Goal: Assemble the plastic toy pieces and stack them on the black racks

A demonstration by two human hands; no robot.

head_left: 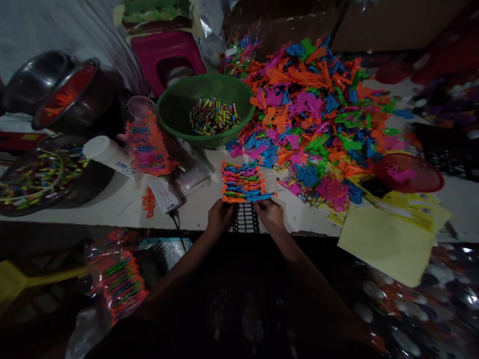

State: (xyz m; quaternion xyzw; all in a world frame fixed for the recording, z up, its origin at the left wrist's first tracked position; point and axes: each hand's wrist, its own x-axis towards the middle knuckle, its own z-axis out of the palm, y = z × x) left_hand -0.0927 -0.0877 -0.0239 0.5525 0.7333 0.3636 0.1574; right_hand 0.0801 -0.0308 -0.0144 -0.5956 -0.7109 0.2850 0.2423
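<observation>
A row of colourful thin plastic pieces (243, 180), orange, pink, blue and green, lies side by side at the middle of the table. Below it, a black slotted rack (246, 219) reaches to the table's front edge. My left hand (220, 215) is closed at the left end of the nearest plastic piece, an orange and blue one (247, 198). At that piece's right end, the fingers of my right hand (271, 213) are closed too. Both sets of fingertips are dark and partly hidden. A clear plastic part (270, 180) shows just right of the row.
A large heap of similar pieces (299, 104) covers the back right. Behind the row stands a green basket (168, 119) with small striped tubes. Bagged pieces (145, 144), a white cup (105, 152) and metal bowls (35, 75) stand left. A red basket (430, 182) and yellow card (385, 244) lie right.
</observation>
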